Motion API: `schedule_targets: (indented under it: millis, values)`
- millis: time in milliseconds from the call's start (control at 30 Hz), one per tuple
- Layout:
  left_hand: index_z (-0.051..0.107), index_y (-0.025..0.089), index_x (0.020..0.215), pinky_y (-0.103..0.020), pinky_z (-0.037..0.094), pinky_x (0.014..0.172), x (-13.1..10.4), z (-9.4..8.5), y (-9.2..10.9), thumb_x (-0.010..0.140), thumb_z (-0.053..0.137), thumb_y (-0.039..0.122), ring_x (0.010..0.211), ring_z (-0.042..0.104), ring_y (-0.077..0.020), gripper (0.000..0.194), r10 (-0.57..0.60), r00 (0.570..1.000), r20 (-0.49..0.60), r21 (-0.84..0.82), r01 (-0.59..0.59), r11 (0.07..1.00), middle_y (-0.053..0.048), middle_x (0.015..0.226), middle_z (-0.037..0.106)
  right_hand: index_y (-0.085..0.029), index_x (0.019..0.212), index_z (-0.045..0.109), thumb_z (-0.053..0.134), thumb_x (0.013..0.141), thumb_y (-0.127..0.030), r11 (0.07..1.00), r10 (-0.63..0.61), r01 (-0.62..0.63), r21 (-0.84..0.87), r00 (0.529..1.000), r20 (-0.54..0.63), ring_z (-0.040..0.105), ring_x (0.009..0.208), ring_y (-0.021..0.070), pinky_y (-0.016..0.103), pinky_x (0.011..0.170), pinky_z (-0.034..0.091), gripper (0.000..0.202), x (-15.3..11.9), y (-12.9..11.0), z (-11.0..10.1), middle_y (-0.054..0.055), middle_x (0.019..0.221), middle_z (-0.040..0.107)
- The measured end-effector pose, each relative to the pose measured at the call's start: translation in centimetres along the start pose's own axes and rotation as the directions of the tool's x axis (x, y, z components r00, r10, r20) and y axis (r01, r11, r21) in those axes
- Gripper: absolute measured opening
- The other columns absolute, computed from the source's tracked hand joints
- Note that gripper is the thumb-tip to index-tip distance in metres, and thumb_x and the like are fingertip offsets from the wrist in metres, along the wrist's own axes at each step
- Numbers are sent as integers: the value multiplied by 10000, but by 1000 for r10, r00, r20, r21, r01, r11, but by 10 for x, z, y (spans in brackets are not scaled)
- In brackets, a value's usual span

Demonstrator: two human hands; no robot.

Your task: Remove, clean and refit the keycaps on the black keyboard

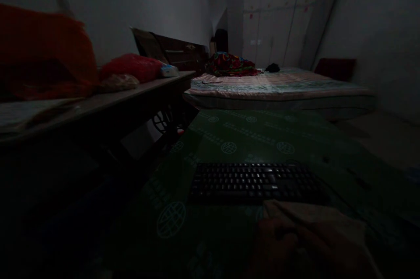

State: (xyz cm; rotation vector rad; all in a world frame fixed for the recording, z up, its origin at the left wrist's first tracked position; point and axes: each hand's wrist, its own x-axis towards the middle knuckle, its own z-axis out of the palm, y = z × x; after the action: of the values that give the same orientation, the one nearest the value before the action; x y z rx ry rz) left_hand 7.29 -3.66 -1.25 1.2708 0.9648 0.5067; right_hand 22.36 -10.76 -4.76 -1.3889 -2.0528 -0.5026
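You look across a dim room: a black keyboard [252, 181] lies on a green patterned mat [229, 139], a pale cloth [315, 222] just before it, a bed [278, 88] beyond.

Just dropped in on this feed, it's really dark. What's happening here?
Little is being handled. A black keyboard lies on a green printed mat on the floor. At the bottom edge, a dim shape that may be a hand rests on pale cloth just short of the keyboard; which hand is unclear. Behind lie a mattress and, left, a table holding red bundles.
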Motion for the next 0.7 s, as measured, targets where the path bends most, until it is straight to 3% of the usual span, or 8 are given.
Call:
schedule_targets:
  millis: [100, 267, 500, 700]
  values:
    - [738, 157, 774, -289, 502, 706, 5, -2, -1, 638, 545, 211, 781, 663, -207, 242, 54, 998, -21, 28, -54, 998, -35, 793, 736, -215, 953, 652, 242, 970, -271, 973, 195, -199, -120, 980, -48, 578, 509, 115, 209, 504, 437, 414, 4, -13, 3, 26, 639, 642]
    - [722, 175, 746, -311, 510, 697, 14, -5, -6, 630, 571, 298, 772, 664, -220, 226, 27, 1000, -14, 9, -27, 1000, -35, 766, 726, -221, 786, 604, 337, 955, -298, 950, 272, -267, -159, 962, 9, 556, 458, 113, 219, 444, 364, 325, 13, -21, 13, -4, 557, 602]
    - [722, 191, 716, -327, 526, 720, 17, -4, -2, 585, 605, 328, 782, 677, -234, 222, 2, 1000, 3, -60, -2, 998, -29, 761, 731, -231, 859, 617, 377, 944, -349, 942, 303, -288, -171, 950, 71, 560, 477, 111, 214, 446, 363, 280, 5, -15, 18, 1, 578, 622]
    - [730, 198, 702, -343, 530, 743, 18, -3, 2, 609, 602, 290, 773, 674, -234, 184, 30, 999, 28, 7, -31, 1000, -25, 750, 735, -243, 735, 603, 376, 935, -350, 954, 269, -238, -180, 947, 175, 514, 386, 123, 239, 368, 279, 321, 12, -6, 15, -19, 484, 580]
